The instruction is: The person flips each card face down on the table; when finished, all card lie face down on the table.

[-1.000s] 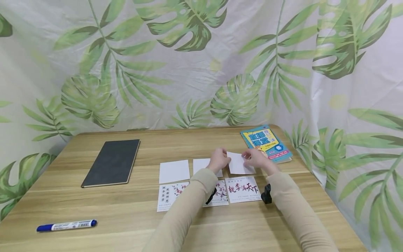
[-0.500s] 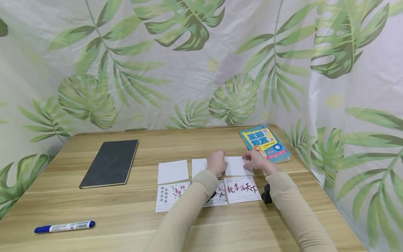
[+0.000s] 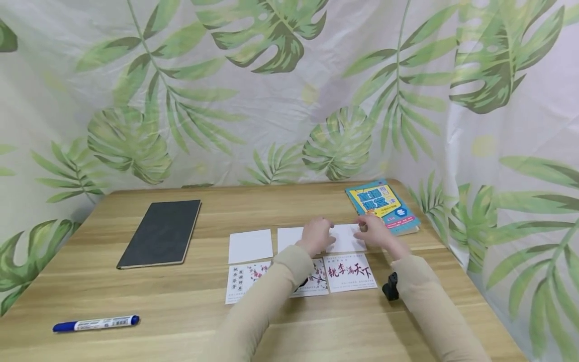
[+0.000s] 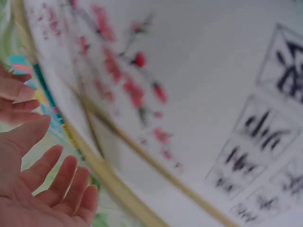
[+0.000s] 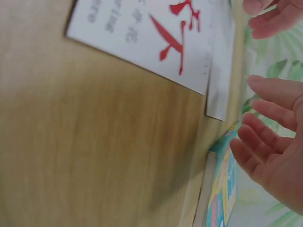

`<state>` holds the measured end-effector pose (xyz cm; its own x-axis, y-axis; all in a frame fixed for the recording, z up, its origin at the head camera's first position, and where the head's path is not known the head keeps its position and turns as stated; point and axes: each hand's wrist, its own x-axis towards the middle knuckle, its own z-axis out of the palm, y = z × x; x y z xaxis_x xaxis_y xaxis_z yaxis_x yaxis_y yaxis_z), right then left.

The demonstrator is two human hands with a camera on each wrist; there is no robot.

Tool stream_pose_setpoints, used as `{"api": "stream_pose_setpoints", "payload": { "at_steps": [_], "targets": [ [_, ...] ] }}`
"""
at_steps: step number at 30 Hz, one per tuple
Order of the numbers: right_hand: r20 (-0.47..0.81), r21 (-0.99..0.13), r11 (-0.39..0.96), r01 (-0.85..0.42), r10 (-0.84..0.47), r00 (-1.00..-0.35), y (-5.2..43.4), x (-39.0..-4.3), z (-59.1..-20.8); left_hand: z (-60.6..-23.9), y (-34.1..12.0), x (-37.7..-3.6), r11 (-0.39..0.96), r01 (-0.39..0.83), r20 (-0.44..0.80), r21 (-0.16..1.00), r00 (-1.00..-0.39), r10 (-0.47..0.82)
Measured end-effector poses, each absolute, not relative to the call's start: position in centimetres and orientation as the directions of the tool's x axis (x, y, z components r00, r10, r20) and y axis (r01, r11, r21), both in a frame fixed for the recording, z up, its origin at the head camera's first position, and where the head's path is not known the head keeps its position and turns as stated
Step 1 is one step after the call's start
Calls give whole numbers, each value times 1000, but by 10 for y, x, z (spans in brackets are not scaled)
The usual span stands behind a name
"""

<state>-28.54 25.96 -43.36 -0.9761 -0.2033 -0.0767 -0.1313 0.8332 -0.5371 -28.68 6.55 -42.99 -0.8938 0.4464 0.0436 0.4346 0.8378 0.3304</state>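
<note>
Three blank white cards lie in a row: a left one (image 3: 250, 246), a middle one (image 3: 287, 237) partly covered by my left hand (image 3: 316, 236), and a right one (image 3: 346, 238). Just below them is a row of printed cards: a left blossom card (image 3: 244, 282), a middle blossom card (image 3: 319, 281) mostly behind my left sleeve, and a card with red characters (image 3: 349, 272). My right hand (image 3: 377, 233) hovers at the right blank card's right side. In the wrist views, the left hand (image 4: 52, 189) and right hand (image 5: 277, 137) have loosely bent, separated fingers and hold nothing.
A blue and yellow book (image 3: 384, 206) lies behind the right hand. To the left are a black notebook (image 3: 160, 234) and, nearer, a blue-capped marker (image 3: 96, 324). A leaf-print curtain (image 3: 271, 100) hangs behind the wooden table (image 3: 181, 311).
A second ago both hands held the right blank card slightly tilted. It then came to lie flat in the row. Both hands have let go, and the right one has shifted slightly right.
</note>
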Motion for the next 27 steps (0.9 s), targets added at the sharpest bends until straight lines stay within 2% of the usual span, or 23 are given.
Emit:
{"api": "stream_pose_setpoints", "payload": {
  "at_steps": [3,7,12,19,27],
  "targets": [
    [-34,-557,818,-144,-196,-980,267,-276,-430,-419,62,-281,818,465,32,338,-875,484],
    [-14,-576,799,-174,-223,-975,273,-261,-424,-410,57,-268,809,483,-58,335,-846,530],
    [-82,-566,813,-133,-216,-973,273,-241,-419,-411,56,-254,813,495,-128,308,-825,551],
    [-165,-562,820,-112,-244,-956,267,-224,-423,-419,58,-246,843,467,-156,265,-842,516],
    [-132,-542,823,-172,-285,-949,266,-219,-433,-425,58,-243,845,446,-163,295,-848,505]
  ]
}}
